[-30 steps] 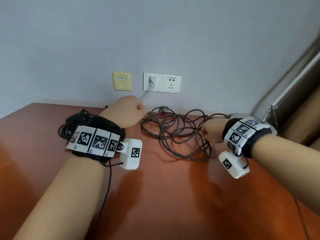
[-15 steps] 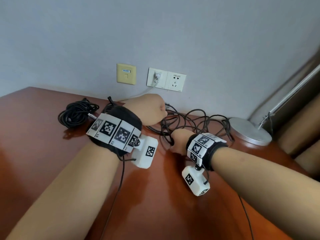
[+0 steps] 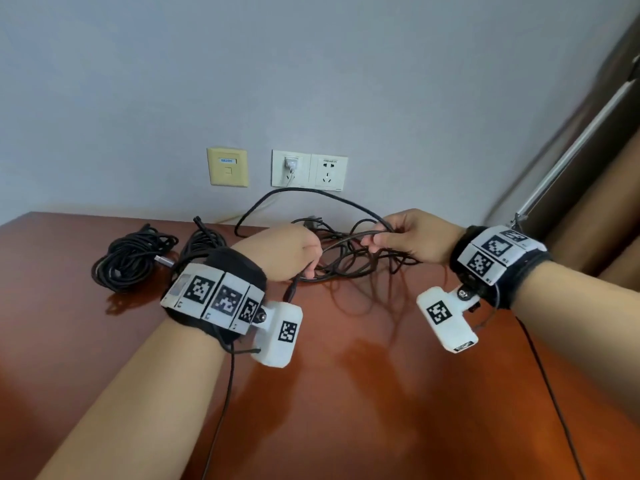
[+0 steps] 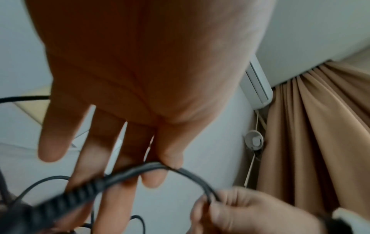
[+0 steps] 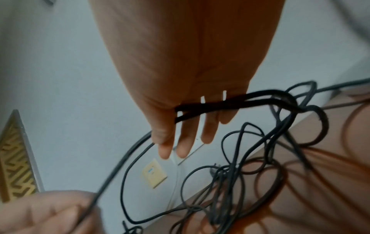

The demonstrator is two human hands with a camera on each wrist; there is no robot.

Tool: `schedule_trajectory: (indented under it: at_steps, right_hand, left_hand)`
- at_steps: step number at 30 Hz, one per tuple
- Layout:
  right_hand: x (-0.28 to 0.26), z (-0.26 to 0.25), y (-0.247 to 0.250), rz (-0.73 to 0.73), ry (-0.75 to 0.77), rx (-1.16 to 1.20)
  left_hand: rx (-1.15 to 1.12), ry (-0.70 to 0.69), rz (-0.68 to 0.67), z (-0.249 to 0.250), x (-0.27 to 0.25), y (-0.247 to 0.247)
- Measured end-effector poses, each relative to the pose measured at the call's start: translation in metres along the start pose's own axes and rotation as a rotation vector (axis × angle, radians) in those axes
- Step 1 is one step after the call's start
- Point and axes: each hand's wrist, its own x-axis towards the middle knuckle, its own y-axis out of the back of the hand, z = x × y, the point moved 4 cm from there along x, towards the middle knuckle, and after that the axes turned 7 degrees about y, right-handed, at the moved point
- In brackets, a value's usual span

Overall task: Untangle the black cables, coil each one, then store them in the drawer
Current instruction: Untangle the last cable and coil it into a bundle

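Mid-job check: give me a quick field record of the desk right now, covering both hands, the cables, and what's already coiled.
left hand: pinches a cable end near its ribbed plug
right hand: grips cable strands, lifted above the desk
tangled cables: loose heap on the desk, partly lifted
coiled cable: lies at the left, apart from the heap
second bundle: behind the left wrist, partly hidden
drawer: not in view
wall socket: white plug inserted

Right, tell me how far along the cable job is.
Done: two coiled black bundles lie at the desk's far left. In hand: the left hand pinches one cable near its ribbed end, the right hand grips strands of it, lifted from the loose tangle. Left: freeing and coiling that tangle, then storing everything; no drawer is in view.
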Motion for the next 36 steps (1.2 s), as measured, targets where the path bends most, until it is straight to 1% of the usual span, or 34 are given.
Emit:
schedule_trajectory:
  at_steps: [2,3,4,6,9,10,13,14,15,16,17,18,19,20,22,23,24,25,26,29,32,34,36]
  right_hand:
    - [-0.001,0.010,0.008,0.073,-0.031,-0.137]
    - [-0.001,0.017,0.012,0.109,-0.057,-0.250]
    - [0.000,0.025,0.016,0.132,-0.099,-0.372]
    - [-0.001,0.042,0.025,0.162,-0.229,-0.559]
    - [-0.012,0.053,0.046,0.263,-0.452,-0.639]
    - [-0.017,0.052,0.049,0.256,-0.512,-0.655]
    - [-0.023,0.032,0.043,0.032,-0.612,-0.806]
    - [-0.023,0.018,0.038,0.013,-0.596,-0.854]
    - [-0.022,0.001,0.032,0.045,-0.543,-0.860]
    - [-0.018,-0.018,0.025,0.116,-0.443,-0.815]
    - [-0.014,-0.037,0.016,0.181,-0.310,-0.731]
    - [-0.007,-0.051,0.007,0.217,-0.184,-0.632]
    - [-0.001,-0.061,-0.002,0.238,-0.092,-0.522]
    - [0.005,-0.065,-0.009,0.275,-0.043,-0.425]
    - [0.014,-0.056,-0.016,0.429,-0.033,-0.308]
    - [0.016,-0.047,-0.018,0.511,-0.042,-0.311]
    - [0.018,-0.040,-0.021,0.554,-0.041,-0.369]
    - [0.020,-0.034,-0.026,0.563,-0.024,-0.412]
    - [0.021,-0.030,-0.030,0.574,0.012,-0.395]
    - [0.024,-0.028,-0.044,0.629,0.158,-0.160]
    - [0.028,-0.034,-0.061,0.652,0.241,-0.098]
    - [0.031,-0.040,-0.068,0.597,0.282,-0.106]
    - [0.031,-0.050,-0.072,0.490,0.350,-0.198]
  left_hand:
    - [-0.081,-0.005,0.069,-0.002,-0.002,0.009]
    - [-0.168,0.008,0.134,-0.007,-0.002,0.016]
    - [-0.284,0.033,0.203,-0.012,-0.004,0.023]
    - [-0.580,0.110,0.312,-0.026,-0.007,0.034]
    - [-0.989,0.172,0.366,-0.034,-0.016,0.046]
    - [-1.089,0.179,0.363,-0.035,-0.018,0.048]
    - [-1.265,0.155,0.305,-0.029,-0.020,0.051]
    - [-1.291,0.143,0.273,-0.024,-0.019,0.050]
    - [-1.310,0.136,0.243,-0.019,-0.018,0.048]
    - [-1.329,0.129,0.214,-0.014,-0.017,0.045]
    - [-1.348,0.122,0.189,-0.009,-0.016,0.043]
    - [-1.364,0.114,0.169,-0.004,-0.016,0.041]
    - [-1.379,0.108,0.157,-0.002,-0.017,0.041]
    - [-1.398,0.104,0.149,-0.001,-0.018,0.041]
    - [-1.447,0.095,0.145,-0.005,-0.022,0.047]
    - [-1.474,0.088,0.139,-0.009,-0.025,0.050]
    - [-1.505,0.078,0.131,-0.015,-0.028,0.056]
    - [-1.541,0.070,0.118,-0.019,-0.030,0.059]
    - [-1.576,0.059,0.107,-0.023,-0.033,0.064]
    - [-1.650,0.015,0.106,-0.027,-0.035,0.074]
    - [-1.662,-0.068,0.124,-0.015,-0.034,0.075]
    - [-1.614,-0.108,0.145,-0.005,-0.032,0.072]
    - [-1.517,-0.115,0.170,0.002,-0.028,0.067]
